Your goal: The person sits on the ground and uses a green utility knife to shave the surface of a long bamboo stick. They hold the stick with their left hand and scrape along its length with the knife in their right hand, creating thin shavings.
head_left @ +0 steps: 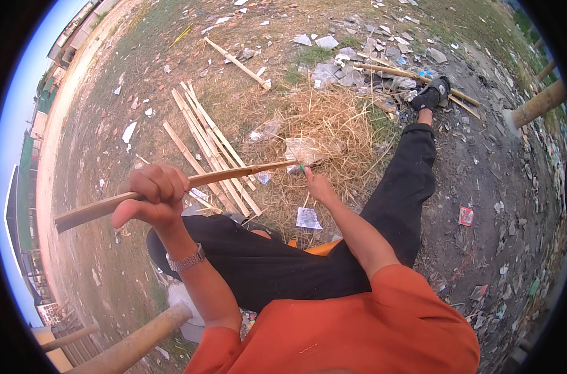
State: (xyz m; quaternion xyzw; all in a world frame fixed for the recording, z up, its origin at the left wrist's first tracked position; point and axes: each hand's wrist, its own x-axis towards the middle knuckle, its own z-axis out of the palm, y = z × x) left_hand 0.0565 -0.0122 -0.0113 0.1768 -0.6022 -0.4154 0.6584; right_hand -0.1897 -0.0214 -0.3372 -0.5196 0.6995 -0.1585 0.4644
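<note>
A long split bamboo strip (224, 175) slants across in front of me, its wide end out to the left and its thin end over a heap of straw-like shavings (333, 121). My left hand (156, 190) is wrapped round the strip, thumb pointing out to the left. At the strip's thin end, my right hand (321, 187) is closed on a slim tool with a green part (302, 168); its kind is too small to make out. Several pale bamboo strips (212, 146) lie side by side on the ground beyond my left hand.
My right leg (399, 187) stretches out beside the shavings. Another strip (237, 63) lies farther off, with bamboo poles (414, 78) near my foot. Thick posts (134, 340) (541, 105) stand at lower left and far right. Paper scraps and rubble litter the ground.
</note>
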